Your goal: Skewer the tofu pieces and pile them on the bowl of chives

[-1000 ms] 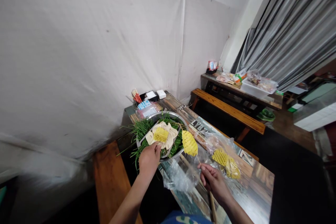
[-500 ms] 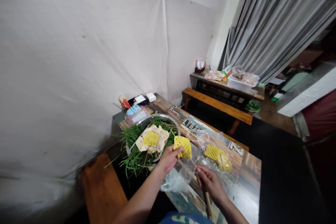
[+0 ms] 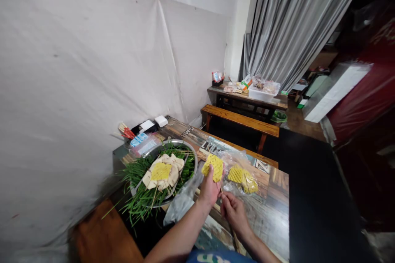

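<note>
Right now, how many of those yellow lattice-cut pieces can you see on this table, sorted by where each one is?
In the left hand, on a skewer pinched by the right hand: 1 yellow lattice piece
On the pale sheets in the metal bowl: 1
In the clear plastic bag: 2
Total: 4

Soft, even light brightens the white wall [image 3: 92,57] at left; the right side is dim and dark. Edges bend from wide-angle distortion, slightly blurred.
</note>
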Motion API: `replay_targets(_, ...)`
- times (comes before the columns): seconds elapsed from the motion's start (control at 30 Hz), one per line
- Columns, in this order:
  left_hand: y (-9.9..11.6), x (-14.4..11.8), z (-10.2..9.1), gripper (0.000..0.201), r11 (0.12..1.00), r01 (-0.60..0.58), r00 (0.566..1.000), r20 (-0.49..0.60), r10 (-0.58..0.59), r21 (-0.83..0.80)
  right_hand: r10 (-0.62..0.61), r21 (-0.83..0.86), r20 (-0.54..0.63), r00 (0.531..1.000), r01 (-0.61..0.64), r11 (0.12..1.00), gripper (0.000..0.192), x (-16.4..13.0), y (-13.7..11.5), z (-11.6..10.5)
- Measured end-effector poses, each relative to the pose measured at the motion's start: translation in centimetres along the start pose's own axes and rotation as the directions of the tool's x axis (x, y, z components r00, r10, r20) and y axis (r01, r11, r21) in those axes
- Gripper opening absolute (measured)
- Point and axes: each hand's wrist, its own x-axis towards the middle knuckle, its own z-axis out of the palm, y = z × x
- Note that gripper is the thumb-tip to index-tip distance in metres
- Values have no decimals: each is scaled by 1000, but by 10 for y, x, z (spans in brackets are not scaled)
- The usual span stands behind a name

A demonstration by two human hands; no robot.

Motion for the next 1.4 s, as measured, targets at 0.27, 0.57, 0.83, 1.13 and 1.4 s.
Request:
replay_targets(0.27,2,4,13,39,995,102,994,-44,-103,-16,-81,-171,19,997,83,982,37,-6,3,-10)
replay_targets(0.57,1,1,10,34,986,158,987,15,-158,-48,-47,-208,112,993,70,976,39,-13,4,-5)
replay_targets(0.83,14,-4,17,28,989,133,991,10,-133,-59,-35,-194,165,986,67,979,42,-15,2,0)
replay_targets(1.13,9,3,1,16,979,168,984,-46,-175,-119,46,-160,196,979,-14,987,43,-29,5,9)
replay_targets(1.4,2,-24,5,24,995,101,993,53,-101,7,63,-102,158,985,-47,994,46,-22,4,4)
